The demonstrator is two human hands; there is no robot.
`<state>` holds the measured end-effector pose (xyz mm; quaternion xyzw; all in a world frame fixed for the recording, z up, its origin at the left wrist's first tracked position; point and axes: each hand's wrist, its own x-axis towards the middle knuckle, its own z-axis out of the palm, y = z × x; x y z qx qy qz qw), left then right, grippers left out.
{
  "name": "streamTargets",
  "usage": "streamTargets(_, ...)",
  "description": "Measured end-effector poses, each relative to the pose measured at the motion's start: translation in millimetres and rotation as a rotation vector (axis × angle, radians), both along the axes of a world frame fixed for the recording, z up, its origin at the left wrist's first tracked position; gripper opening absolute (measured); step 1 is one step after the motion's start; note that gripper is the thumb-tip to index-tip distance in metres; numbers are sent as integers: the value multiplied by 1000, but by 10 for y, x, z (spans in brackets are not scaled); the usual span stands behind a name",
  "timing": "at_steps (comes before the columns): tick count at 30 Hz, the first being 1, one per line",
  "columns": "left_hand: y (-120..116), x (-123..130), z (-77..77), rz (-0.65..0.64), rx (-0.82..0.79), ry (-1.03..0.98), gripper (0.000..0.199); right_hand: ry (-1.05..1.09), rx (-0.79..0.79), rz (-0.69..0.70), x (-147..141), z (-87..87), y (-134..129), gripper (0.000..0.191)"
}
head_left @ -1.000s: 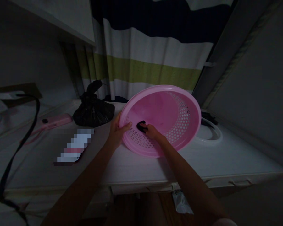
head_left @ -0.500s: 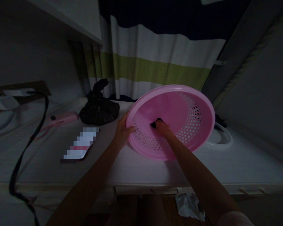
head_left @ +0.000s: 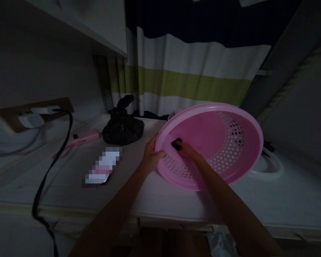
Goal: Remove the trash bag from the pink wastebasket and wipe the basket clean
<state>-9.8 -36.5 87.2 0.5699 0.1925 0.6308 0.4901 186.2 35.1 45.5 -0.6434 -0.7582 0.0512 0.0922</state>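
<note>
A pink plastic basket point(head_left: 203, 125) with round holes in its sides lies tilted on the desk, its mouth facing me. My left hand point(head_left: 151, 153) grips the left rim, thumb on the inner side and fingers behind. Inside the basket, my right hand point(head_left: 186, 149) is closed on a small black cloth point(head_left: 176, 143) and presses it against the inner wall near the left side. The dim light hides the cloth's exact shape and most of the right fingers.
Left of the basket are a knotted black plastic bag point(head_left: 123, 128), a lit phone point(head_left: 104, 166) and a pink device with a strap point(head_left: 87, 136). A black cord point(head_left: 40, 192) hangs from the wall socket point(head_left: 13, 117). A white ring-shaped object point(head_left: 273, 166) lies to the right.
The view has shifted, so everything appears further right. Within the basket, my right hand and the black cloth have moved slightly toward the left rim. My left hand keeps its hold.
</note>
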Motion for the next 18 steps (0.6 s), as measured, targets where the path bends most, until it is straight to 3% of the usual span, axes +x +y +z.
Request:
streamTargets(6, -17, -1, -6, 102, 67, 17, 50, 157, -1, 199, 15, -18, -326, 50)
streamTargets(11, -17, -10, 12, 191, 107, 15, 51, 276, -88, 315, 148, 88, -585, 49)
streamTargets(14, -27, -8, 23, 203, 105, 18, 50, 258, -158, 311, 220, 171, -668, 49)
streamTargets(18, -24, -1, 13, 188, 89, 21, 47, 40, -188, 216, 313, 250, -631, 48)
